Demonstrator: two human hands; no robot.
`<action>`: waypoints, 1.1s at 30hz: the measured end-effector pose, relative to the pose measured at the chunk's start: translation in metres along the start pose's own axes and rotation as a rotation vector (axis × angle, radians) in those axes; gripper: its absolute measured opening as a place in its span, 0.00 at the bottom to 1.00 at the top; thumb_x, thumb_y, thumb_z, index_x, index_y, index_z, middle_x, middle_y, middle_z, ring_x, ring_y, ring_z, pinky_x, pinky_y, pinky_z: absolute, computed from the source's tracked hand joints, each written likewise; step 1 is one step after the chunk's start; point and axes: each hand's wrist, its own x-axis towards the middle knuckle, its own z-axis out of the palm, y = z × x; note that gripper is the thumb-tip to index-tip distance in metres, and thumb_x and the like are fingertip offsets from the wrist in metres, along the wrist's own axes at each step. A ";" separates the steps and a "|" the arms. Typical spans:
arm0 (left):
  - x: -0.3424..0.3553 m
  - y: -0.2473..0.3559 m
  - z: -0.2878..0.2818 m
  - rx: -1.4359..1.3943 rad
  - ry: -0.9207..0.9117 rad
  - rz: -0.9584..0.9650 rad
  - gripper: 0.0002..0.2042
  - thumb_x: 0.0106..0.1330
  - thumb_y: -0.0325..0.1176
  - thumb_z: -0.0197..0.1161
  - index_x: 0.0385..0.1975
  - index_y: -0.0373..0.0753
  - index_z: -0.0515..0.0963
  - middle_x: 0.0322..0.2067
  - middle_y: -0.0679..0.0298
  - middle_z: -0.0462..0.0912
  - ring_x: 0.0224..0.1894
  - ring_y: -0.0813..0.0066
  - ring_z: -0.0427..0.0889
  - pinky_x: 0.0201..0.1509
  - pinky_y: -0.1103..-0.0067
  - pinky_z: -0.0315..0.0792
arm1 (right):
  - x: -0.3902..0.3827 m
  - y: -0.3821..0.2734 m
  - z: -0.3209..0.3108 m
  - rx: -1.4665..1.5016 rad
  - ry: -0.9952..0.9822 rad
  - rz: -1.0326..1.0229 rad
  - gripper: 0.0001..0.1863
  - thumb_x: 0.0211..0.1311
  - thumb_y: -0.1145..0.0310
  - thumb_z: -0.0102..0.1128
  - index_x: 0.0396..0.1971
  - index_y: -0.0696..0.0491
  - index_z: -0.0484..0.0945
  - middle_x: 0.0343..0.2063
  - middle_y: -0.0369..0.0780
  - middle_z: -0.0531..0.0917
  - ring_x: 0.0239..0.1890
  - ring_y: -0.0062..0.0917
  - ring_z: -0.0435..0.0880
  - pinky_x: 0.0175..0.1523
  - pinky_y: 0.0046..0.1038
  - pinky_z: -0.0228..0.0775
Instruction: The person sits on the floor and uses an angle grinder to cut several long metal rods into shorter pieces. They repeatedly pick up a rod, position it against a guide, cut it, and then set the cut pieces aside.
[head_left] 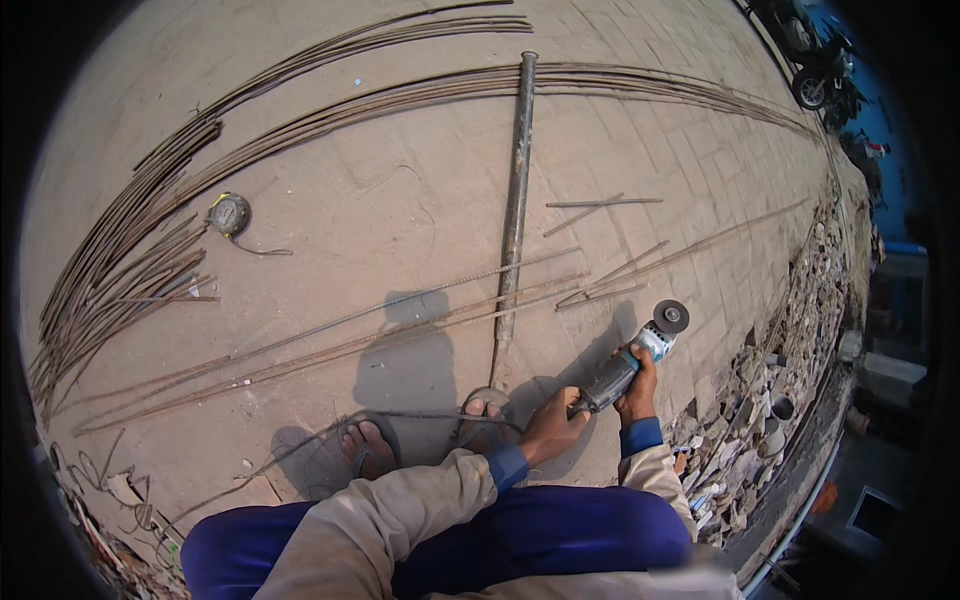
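Observation:
An angle grinder [607,384] with a dark body, a blue-green collar and a silver head is held above the paving, right of my feet. Its round cutting disc [670,317] points away from me. My right hand [637,392] is wrapped round the body close to the head. At the tail end, where the cord comes in, my left hand [556,426] is closed on the grinder; some of its fingers are hidden. The dark power cord [400,413] runs left across my sandalled feet. Thin steel rods [330,347] lie on the ground beyond my feet.
A long metal pipe [517,180] lies across a bundle of rebar [420,92]. A tape measure [229,214] rests at the left by more rods. Short cut rods [605,203] lie beyond the grinder. Rubble [745,440] lines the right edge; a motorcycle [815,85] stands far right.

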 end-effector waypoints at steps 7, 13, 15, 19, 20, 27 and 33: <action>-0.002 0.005 -0.008 -0.135 -0.141 -0.066 0.34 0.73 0.43 0.69 0.72 0.29 0.68 0.62 0.47 0.83 0.65 0.56 0.83 0.69 0.66 0.75 | 0.001 0.007 -0.023 0.184 -0.050 0.088 0.17 0.63 0.61 0.67 0.44 0.58 0.80 0.33 0.45 0.87 0.34 0.35 0.89 0.44 0.36 0.88; -0.002 0.042 -0.079 0.205 -0.310 0.137 0.32 0.74 0.42 0.66 0.74 0.34 0.68 0.62 0.49 0.84 0.64 0.56 0.84 0.69 0.66 0.76 | 0.033 -0.007 -0.062 0.285 -0.218 0.218 0.27 0.63 0.54 0.67 0.51 0.64 0.80 0.38 0.46 0.89 0.37 0.38 0.91 0.49 0.37 0.89; -0.018 0.057 -0.137 0.398 -0.288 0.268 0.29 0.74 0.40 0.67 0.70 0.32 0.73 0.58 0.48 0.86 0.61 0.53 0.86 0.66 0.65 0.78 | 0.038 -0.009 -0.074 0.320 -0.147 0.308 0.30 0.63 0.53 0.67 0.53 0.64 0.79 0.40 0.47 0.89 0.37 0.39 0.91 0.50 0.38 0.90; -0.076 0.085 -0.267 0.839 -0.220 0.317 0.21 0.67 0.29 0.72 0.58 0.30 0.80 0.46 0.48 0.90 0.47 0.55 0.90 0.54 0.68 0.82 | 0.021 0.002 -0.092 0.113 -0.064 0.300 0.32 0.69 0.44 0.62 0.55 0.60 0.78 0.41 0.50 0.89 0.37 0.41 0.92 0.48 0.40 0.90; -0.099 0.089 -0.296 0.804 -0.149 0.259 0.19 0.67 0.26 0.70 0.56 0.28 0.80 0.43 0.50 0.90 0.43 0.59 0.91 0.51 0.70 0.83 | 0.015 0.006 -0.093 -0.007 0.029 0.285 0.31 0.69 0.45 0.66 0.53 0.60 0.80 0.38 0.48 0.90 0.35 0.39 0.92 0.45 0.39 0.89; -0.180 0.041 -0.381 0.544 0.298 0.054 0.21 0.84 0.45 0.57 0.58 0.31 0.84 0.51 0.45 0.90 0.53 0.52 0.88 0.58 0.62 0.79 | -0.021 0.028 -0.080 -1.163 0.538 -0.229 0.45 0.56 0.34 0.73 0.45 0.70 0.86 0.39 0.61 0.90 0.43 0.53 0.92 0.51 0.44 0.83; -0.149 0.004 -0.365 0.421 0.236 0.018 0.11 0.78 0.26 0.61 0.53 0.27 0.82 0.42 0.60 0.90 0.43 0.74 0.86 0.50 0.76 0.78 | -0.016 0.047 -0.083 -1.259 0.570 -0.322 0.45 0.63 0.31 0.67 0.46 0.68 0.84 0.41 0.64 0.89 0.48 0.58 0.90 0.54 0.47 0.81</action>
